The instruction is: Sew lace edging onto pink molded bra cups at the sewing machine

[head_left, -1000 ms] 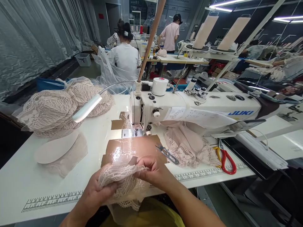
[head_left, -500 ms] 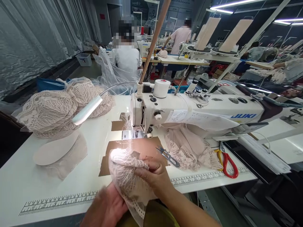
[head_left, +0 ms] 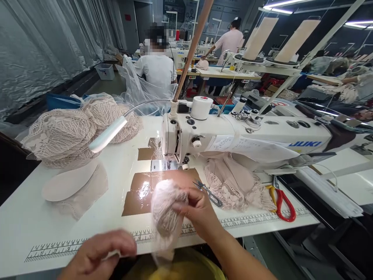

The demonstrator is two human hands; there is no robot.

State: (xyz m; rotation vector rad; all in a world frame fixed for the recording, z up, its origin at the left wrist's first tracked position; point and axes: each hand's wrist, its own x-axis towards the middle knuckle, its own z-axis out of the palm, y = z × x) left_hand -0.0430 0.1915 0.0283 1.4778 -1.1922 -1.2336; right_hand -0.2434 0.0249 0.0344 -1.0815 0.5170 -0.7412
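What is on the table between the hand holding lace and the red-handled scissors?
In the head view, thread snips and a heap of beige lace lie between the right hand, gripping the lace bundle, and the red-handled scissors.

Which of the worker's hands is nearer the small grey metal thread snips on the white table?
Right. The right hand, gripping a bunched pale lace piece, lies beside the grey thread snips; the left hand is far off, over the near edge of the table.

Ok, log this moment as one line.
right hand: grips bunched lace piece | left hand: at table edge, blurred, grip unclear | snips: on table beside right hand
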